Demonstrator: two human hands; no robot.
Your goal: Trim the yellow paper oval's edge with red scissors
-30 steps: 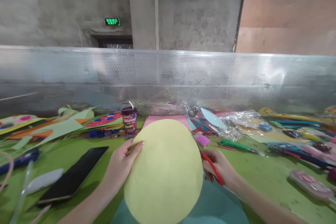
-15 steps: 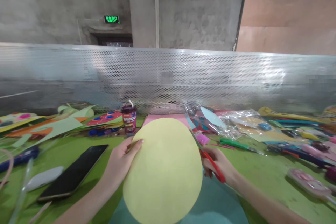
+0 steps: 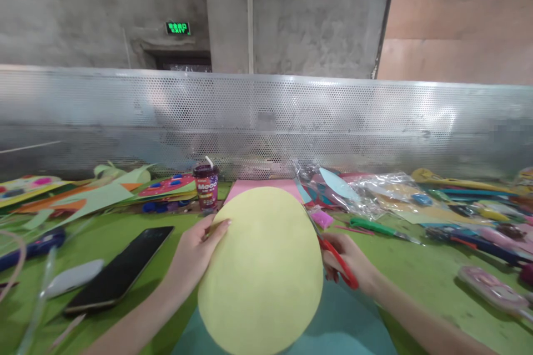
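Note:
A large rounded sheet of pale yellow paper [image 3: 262, 272] is upright in front of me. My left hand [image 3: 202, 247] pinches its upper left edge, thumb on the near face. At the right edge, my right hand [image 3: 343, 258] is closed around the red handles of a pair of scissors [image 3: 339, 260]. The blades lie along the paper's upper right edge, partly hidden behind it. Beneath the yellow paper lies a teal sheet [image 3: 345, 321], and a pink sheet [image 3: 244, 186] shows beyond it.
A purple cup [image 3: 206, 191] with a straw stands behind my left hand. Left lies a black phone [image 3: 120, 269] beside a white device [image 3: 75, 277]. Right are a green-handled tool [image 3: 368, 226], plastic wrapping [image 3: 375, 194] and craft materials. A perforated metal panel [image 3: 266, 122] borders the green table.
The view has shifted slightly, so most things appear a few pixels further right. Both hands keep their hold on the yellow paper and the scissors.

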